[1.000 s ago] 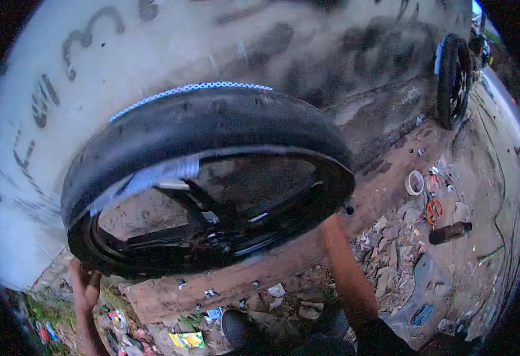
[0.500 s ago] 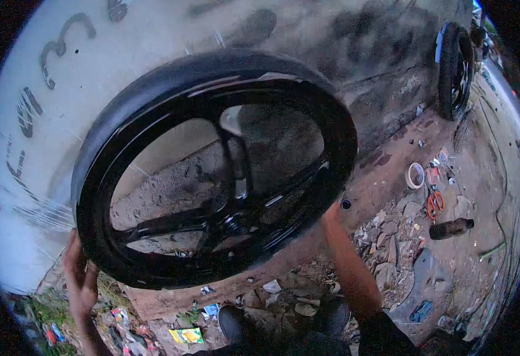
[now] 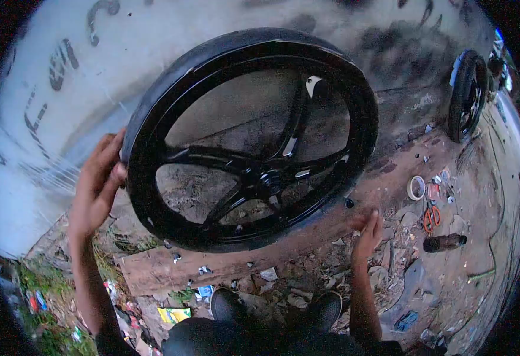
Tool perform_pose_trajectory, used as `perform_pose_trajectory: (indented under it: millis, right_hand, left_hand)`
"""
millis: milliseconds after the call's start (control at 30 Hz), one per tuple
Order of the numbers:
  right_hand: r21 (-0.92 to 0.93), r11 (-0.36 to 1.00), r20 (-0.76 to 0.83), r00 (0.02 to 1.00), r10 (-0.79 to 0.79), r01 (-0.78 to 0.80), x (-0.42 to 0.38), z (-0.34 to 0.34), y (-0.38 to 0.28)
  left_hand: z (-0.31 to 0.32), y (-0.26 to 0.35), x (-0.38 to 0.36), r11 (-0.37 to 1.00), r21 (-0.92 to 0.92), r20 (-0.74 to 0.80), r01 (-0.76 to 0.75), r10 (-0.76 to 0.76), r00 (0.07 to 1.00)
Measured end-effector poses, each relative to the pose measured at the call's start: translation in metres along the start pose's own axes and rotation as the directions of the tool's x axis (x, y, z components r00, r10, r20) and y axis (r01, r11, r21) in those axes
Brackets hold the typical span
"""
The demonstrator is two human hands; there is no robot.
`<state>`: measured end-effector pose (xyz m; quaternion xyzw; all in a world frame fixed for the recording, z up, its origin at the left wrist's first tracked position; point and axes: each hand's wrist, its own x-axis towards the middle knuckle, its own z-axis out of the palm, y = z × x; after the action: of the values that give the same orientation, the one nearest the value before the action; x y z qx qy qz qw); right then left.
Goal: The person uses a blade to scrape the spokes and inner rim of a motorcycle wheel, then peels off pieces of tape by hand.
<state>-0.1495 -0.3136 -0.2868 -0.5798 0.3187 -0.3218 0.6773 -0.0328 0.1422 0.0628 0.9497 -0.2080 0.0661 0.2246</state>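
A black motorcycle wheel (image 3: 264, 183) with its tyre on stands tilted before me, near the wall. Its spokes and rim are glossy black, and a small white patch shows near the top of one spoke. My left hand (image 3: 98, 187) grips the tyre at its left edge, thumb and fingers pressed round the rubber. Below the wheel's lower right side, my right hand (image 3: 368, 230) is off the tyre, fingers apart and slightly blurred, holding nothing that I can see.
Behind the wheel rises a stained wall (image 3: 171, 35). Another wheel (image 3: 468, 95) leans there at the right. On the littered ground lie a tape roll (image 3: 416, 188), orange-handled scissors (image 3: 431, 219) and a dark bottle (image 3: 444, 243). A reddish ledge (image 3: 147, 276) runs along the wall's foot.
The wheel has turned and shifted up and to the right in view. My left hand has moved higher along its left edge. My right hand has come away from the lower right of the tyre.
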Motion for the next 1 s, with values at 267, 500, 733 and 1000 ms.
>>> perform_pose_trajectory:
  millis: [267, 500, 733, 1000]
  right_hand:
    - [-0.238, 0.959, 0.067, 0.982, 0.176, -0.156, -0.124, -0.055, 0.015]
    - [-0.222, 0.923, 0.208, 0.909, 0.361, -0.316, -0.173, -0.013, -0.024]
    - [-0.129, 0.925, 0.403, 0.834, 0.378, -0.357, -0.156, 0.021, -0.068]
    - [-0.102, 0.993, 0.575, 0.818, 0.01, 0.06, -0.139, 0.104, -0.133]
  left_hand:
    - [0.008, -0.009, 0.014, 0.978, -0.133, -0.03, -0.162, 0.159, 0.987]
    - [0.019, -0.03, 0.021, 0.947, -0.23, -0.113, -0.225, 0.203, 0.973]
    - [0.025, -0.057, 0.029, 0.912, -0.338, -0.108, -0.231, 0.206, 0.972]
    - [0.04, -0.068, 0.032, 0.902, -0.279, -0.255, -0.329, 0.261, 0.931]
